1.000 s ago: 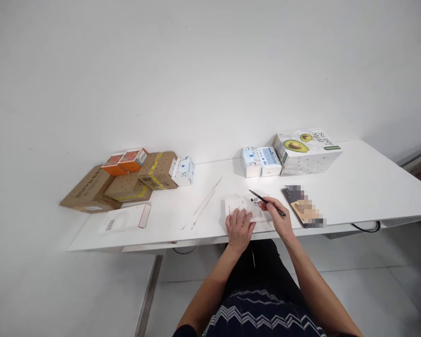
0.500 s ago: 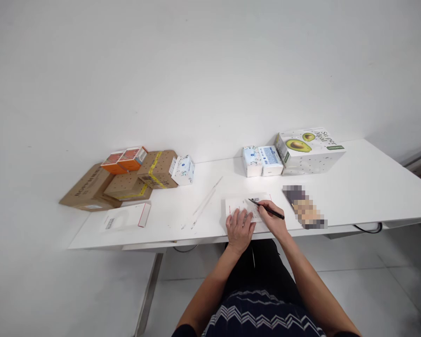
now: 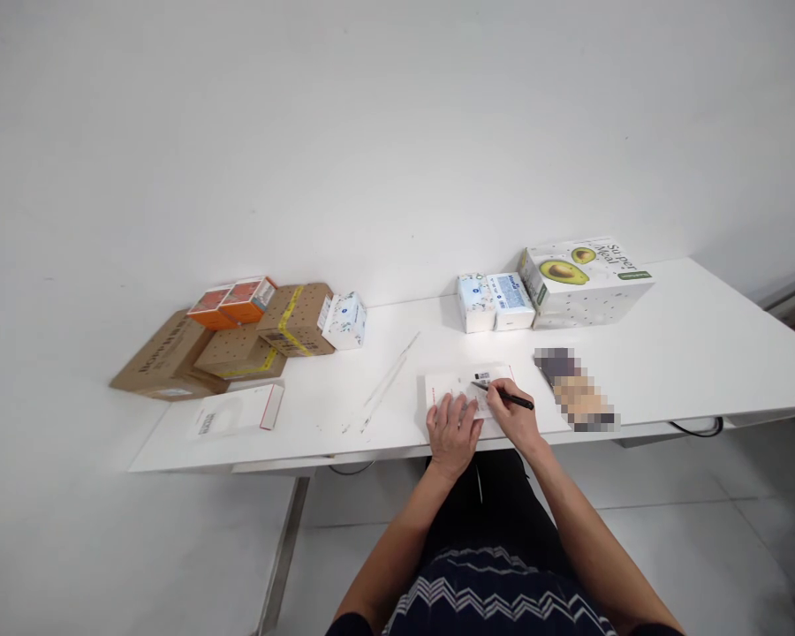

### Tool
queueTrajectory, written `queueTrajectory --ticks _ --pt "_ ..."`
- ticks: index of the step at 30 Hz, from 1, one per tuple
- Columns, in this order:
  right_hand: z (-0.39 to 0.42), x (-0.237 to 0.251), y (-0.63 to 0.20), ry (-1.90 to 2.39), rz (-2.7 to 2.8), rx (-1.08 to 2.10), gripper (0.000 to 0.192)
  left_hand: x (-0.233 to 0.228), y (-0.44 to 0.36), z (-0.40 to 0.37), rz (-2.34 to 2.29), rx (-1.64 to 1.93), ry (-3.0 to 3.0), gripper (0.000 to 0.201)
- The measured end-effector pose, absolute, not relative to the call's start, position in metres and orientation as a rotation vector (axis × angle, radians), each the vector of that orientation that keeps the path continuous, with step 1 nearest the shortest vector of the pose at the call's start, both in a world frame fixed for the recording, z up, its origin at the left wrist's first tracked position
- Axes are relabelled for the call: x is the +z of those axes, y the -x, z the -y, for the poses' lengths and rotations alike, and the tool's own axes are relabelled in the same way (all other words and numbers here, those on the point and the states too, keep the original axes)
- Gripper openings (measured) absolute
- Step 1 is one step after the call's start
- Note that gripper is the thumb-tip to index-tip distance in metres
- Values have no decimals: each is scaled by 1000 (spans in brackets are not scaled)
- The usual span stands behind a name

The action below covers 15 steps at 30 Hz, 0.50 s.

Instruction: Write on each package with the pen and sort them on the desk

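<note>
White paper form [image 3: 460, 385] lies near the front edge of a white worktop [image 3: 669, 353], pinned flat under the left hand [image 3: 453, 426], whose fingers are spread and pressed palm-down on the sheet's near half. The right hand [image 3: 515, 417] curls around a black pen [image 3: 502, 396], gripping it between thumb and fingers, the tip resting on the paper just below a small printed barcode at its far edge. Both forearms reach up from the bottom of the head view, bare to the elbow, wrists low over the worktop's lip; the left arm angles in from the left, the right from the right, and the two hands sit just beside each other on the form.

Just to the right of the right hand lies a flat blurred object [image 3: 575, 390]. Behind the form, against the wall, stand two small tissue packs [image 3: 494, 302] and a white avocado box [image 3: 583, 278], touching in a row. To the left of the form two thin white strips [image 3: 388, 382] lie slanted on the surface. Farther left sits a white envelope with a red edge [image 3: 238, 410], and beyond it a cluster of brown cardboard boxes [image 3: 238, 349], two orange boxes [image 3: 231, 302] on top, and another tissue pack [image 3: 344, 320] leaning at the cluster's right end.
</note>
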State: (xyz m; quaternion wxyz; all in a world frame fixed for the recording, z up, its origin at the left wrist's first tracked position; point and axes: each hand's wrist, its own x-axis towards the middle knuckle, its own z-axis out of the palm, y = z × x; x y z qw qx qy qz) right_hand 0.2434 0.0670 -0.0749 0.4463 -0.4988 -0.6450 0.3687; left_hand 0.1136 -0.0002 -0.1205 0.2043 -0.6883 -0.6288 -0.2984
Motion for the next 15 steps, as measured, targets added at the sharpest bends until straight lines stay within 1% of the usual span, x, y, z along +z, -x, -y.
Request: queueTrajectory --ticks 8,15 --pt "-67 -76 -243 1227 1544 933 20 -121 -114 1 1774 -818 1928 33" --pt "-61 -75 -252 1214 1308 939 22 -119 -113 1 1766 -819 1931 32"
